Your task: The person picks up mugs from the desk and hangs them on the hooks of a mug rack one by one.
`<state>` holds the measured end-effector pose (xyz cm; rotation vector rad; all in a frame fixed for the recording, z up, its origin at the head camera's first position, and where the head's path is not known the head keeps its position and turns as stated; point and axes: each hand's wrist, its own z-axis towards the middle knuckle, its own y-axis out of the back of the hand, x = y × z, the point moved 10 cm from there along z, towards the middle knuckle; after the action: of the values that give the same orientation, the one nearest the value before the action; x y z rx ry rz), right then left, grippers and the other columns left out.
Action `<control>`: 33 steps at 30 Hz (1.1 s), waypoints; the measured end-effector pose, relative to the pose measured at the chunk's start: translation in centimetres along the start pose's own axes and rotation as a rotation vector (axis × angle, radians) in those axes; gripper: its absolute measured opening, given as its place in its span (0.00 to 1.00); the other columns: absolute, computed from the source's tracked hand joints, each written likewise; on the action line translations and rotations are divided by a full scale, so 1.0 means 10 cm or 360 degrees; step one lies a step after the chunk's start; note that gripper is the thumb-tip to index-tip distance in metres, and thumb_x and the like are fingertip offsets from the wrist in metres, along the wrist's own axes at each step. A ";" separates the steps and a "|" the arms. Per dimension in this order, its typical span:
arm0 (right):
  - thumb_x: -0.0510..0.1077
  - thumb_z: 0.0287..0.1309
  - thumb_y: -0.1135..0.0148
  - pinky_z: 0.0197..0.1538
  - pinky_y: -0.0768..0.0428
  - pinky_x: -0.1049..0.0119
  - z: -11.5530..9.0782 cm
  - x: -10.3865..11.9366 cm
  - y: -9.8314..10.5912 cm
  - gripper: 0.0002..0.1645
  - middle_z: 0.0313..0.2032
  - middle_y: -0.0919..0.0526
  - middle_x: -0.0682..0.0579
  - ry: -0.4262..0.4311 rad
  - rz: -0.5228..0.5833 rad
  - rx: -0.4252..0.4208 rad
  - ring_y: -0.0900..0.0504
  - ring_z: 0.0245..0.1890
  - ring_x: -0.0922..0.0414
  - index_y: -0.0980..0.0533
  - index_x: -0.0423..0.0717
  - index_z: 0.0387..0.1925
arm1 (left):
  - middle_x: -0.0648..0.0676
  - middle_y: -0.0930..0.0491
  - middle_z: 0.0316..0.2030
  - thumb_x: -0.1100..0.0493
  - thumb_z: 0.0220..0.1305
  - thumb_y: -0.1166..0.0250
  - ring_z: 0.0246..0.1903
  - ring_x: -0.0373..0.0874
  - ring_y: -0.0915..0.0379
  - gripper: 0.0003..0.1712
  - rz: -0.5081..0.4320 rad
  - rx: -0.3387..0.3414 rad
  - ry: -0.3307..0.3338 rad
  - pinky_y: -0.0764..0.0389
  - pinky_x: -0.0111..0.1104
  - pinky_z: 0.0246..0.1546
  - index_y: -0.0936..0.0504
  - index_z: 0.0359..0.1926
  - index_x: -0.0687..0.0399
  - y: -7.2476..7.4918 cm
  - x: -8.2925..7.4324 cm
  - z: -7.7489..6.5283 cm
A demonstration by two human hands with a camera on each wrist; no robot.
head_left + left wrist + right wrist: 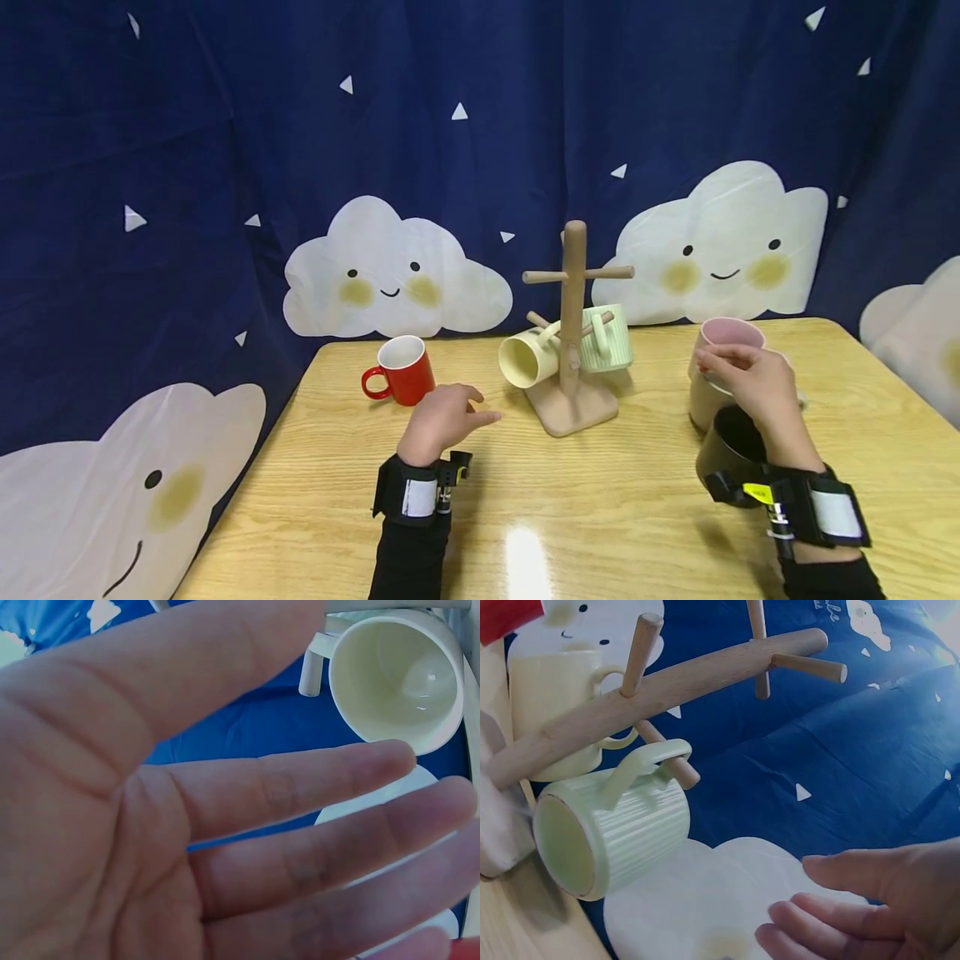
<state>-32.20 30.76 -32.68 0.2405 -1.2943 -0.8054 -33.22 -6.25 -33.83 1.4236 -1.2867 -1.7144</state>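
Observation:
My left hand [446,419] hovers over the table in front of a red mug [408,377], its fingers loosely extended and holding nothing. A wooden mug rack [572,321] stands to the right of this hand. From its lower pegs hang a pale yellow mug [528,360], on the left, and a ribbed light green mug [634,829]. My right hand [757,396] is above several mugs at the table's right, thumb and fingers apart with nothing between them. Under and beside it are a pink mug [729,332], a beige mug [705,403] and a dark mug [723,454], partly hidden by the hand and wrist.
The upper pegs [611,272] of the rack carry no mugs. Behind the light wood table [330,500] hangs a dark blue curtain [420,167] with white clouds and triangles. Each wrist wears a strapped camera.

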 end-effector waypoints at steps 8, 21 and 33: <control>0.48 0.51 0.34 0.30 0.27 0.76 -0.11 0.46 -0.09 0.14 0.29 0.15 0.44 0.0516 -0.0367 0.0188 0.30 0.26 0.80 0.19 0.40 0.33 | 0.55 0.17 0.35 0.45 0.56 0.36 0.34 0.46 0.22 0.23 0.0033 0.0042 -0.0093 0.24 0.33 0.32 0.19 0.46 0.57 -0.03 -0.07 0.01; 0.43 0.42 0.28 0.32 0.22 0.64 -0.22 0.58 -0.14 0.16 0.29 0.16 0.45 0.0643 -0.0483 0.0347 0.17 0.29 0.52 0.21 0.39 0.33 | 0.55 0.16 0.37 0.46 0.57 0.37 0.37 0.47 0.20 0.22 -0.0042 -0.0108 -0.0181 0.21 0.37 0.37 0.19 0.47 0.56 0.06 -0.09 0.04; 0.45 0.42 0.28 0.33 0.22 0.61 -0.22 0.49 -0.13 0.20 0.30 0.16 0.43 0.0567 -0.0485 0.0376 0.17 0.30 0.51 0.21 0.37 0.37 | 0.61 0.22 0.51 0.56 0.60 0.38 0.54 0.54 0.28 0.20 -0.0892 -0.1128 0.0228 0.28 0.45 0.56 0.22 0.52 0.59 0.80 1.36 -0.12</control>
<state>-30.49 26.05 -30.35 0.7511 -1.0240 -0.8197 -37.08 -21.49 -32.04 1.4771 -0.1298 -2.0697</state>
